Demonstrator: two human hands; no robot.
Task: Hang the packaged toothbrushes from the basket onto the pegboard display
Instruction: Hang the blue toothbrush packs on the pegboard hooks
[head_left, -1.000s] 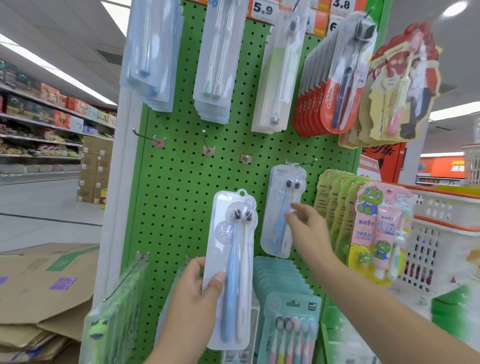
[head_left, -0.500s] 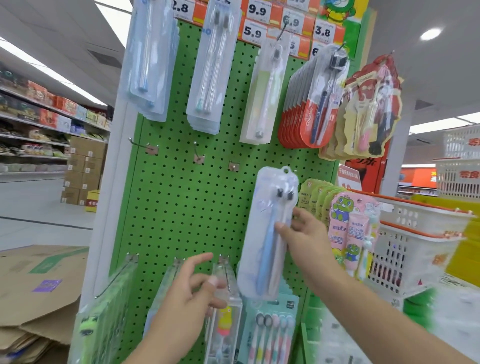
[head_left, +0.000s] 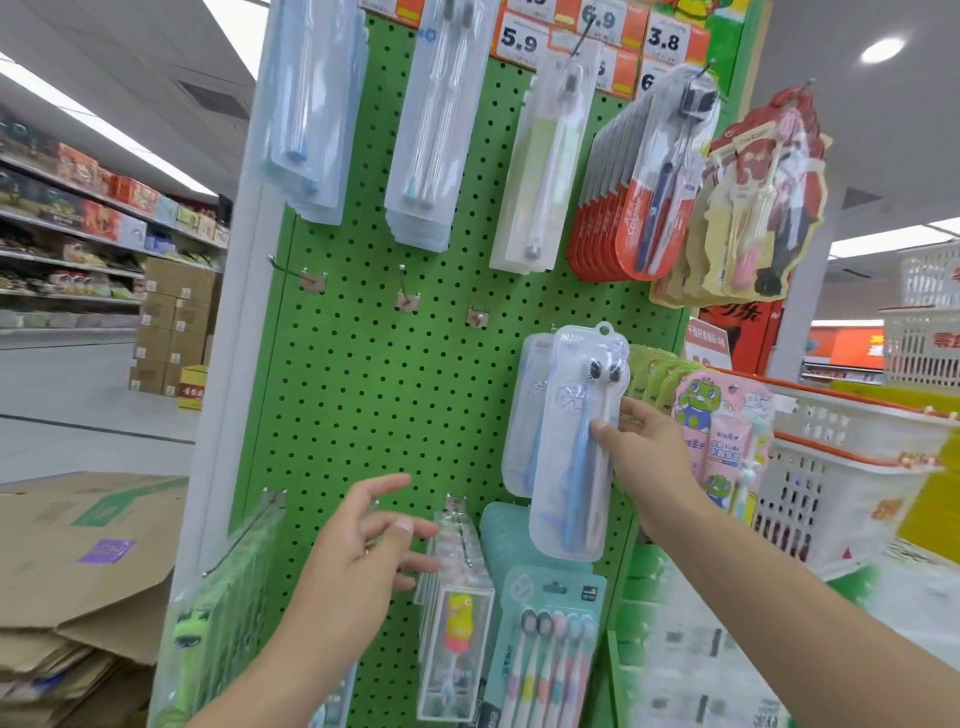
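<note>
Your right hand pinches a clear, glossy plastic blister pack of blue and white toothbrushes against the perforated green metal pegboard, in front of an identical hanging pack. Your left hand hovers with fingers spread, holding nothing. Red card packs read "Colgate"; orange price tags read 5.9 and 3.8.
</note>
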